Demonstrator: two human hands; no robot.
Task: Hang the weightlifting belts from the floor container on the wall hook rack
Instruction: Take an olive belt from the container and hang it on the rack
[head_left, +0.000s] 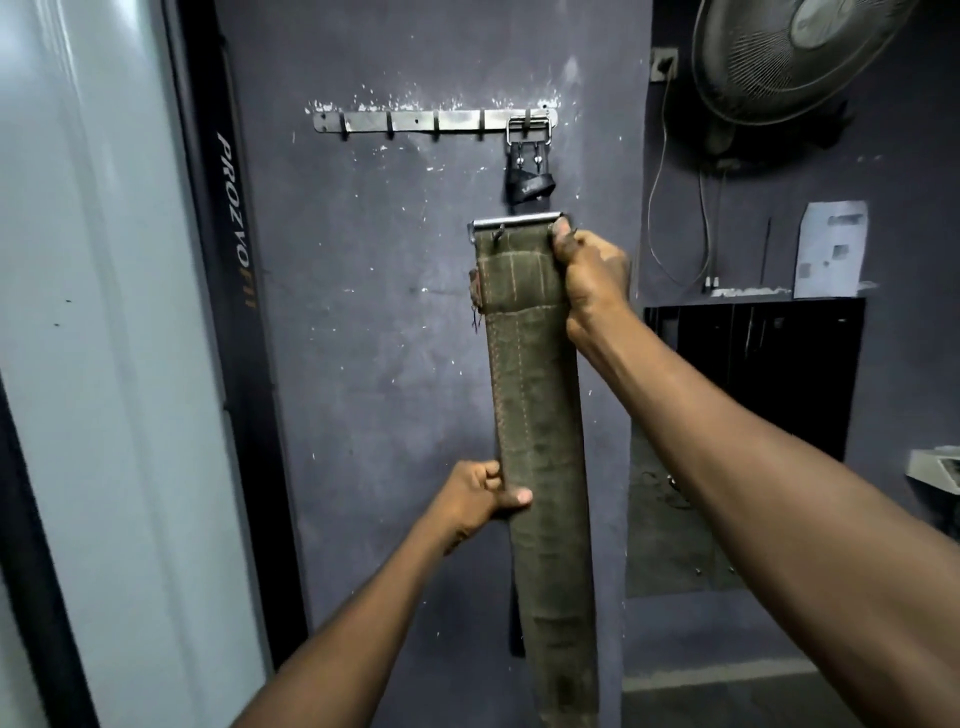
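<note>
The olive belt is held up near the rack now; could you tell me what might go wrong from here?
1. The olive belt is long; its hanging tail could swing as the buckle rises.
2. The black belt already fills the rightmost hook of the hook rack, so the buckle could knock it.
3. The right hand pinches only the buckle's end, so it might twist or slip.

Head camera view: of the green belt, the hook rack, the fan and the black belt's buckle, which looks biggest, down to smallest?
1. Green belt, though it is nearest the camera, which inflates it.
2. Fan, partly cut off by the frame.
3. Hook rack.
4. Buckle, clearly smallest.
Fan and rack look close; the cropping leaves that order unsure.
</note>
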